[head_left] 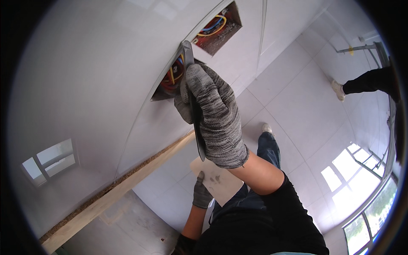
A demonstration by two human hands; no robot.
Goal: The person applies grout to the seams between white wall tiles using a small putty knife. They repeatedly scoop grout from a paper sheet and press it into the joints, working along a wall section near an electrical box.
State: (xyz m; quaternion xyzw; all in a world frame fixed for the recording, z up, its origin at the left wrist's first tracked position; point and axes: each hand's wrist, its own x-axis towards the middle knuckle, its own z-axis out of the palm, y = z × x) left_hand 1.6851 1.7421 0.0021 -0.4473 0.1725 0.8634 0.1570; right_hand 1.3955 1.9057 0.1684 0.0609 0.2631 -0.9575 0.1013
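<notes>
My right hand [214, 114], in a grey knitted glove, is closed around a thin, long metal spatula [188, 54]. Its rounded upper tip lies against the seam between two glossy white wall panels [102, 85], beside two cut-out boxes. The upper box [219, 27] shows blue and yellow wires; red and yellow ones show in the lower box [172, 76], partly covered by my glove. Lower down, my gloved left hand [201, 193] grips the edge of a pale flat board [219, 180] marked with grey smudges. My left thumb lies on its face.
A wooden batten [114, 191] runs along the panels' lower edge. Large light tiles [293, 110] cover the floor around my feet. At the right, another person's dark-trousered leg [367, 83] stands near a metal frame [361, 49]. A window [367, 225] is at lower right.
</notes>
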